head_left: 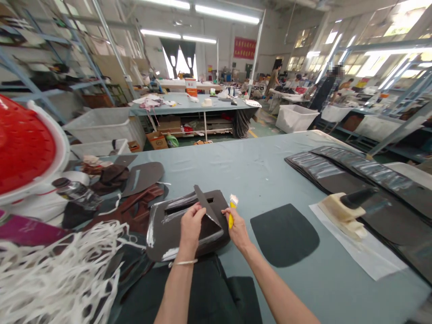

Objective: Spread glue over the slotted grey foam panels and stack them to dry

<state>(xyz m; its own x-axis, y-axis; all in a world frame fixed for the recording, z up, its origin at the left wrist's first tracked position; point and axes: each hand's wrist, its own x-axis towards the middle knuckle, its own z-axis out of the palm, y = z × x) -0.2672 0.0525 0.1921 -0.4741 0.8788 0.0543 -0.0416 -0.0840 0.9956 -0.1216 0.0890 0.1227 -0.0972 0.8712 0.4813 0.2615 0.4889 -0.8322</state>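
Observation:
A dark brown bag panel (158,229) with a long slot and white glue smears lies before me on the table. My left hand (191,225) pinches a narrow dark strip (203,198) that stands up from the panel near the slot. In my right hand (238,225) is a yellow-handled brush (231,218), its bristles whitish and pointing away from me. The fingertips of that hand also touch the panel's right edge. To the right lies a flat, dark rounded piece (285,235). Under my forearms is dark green material (189,292).
Stacked dark panels (337,180) with glossy streaks lie at right, beside a cream glue container (340,216) on white paper (374,258). White strips (57,270), a bottle (72,191) and brown scraps (138,209) crowd the left. A person (326,90) stands beyond the table.

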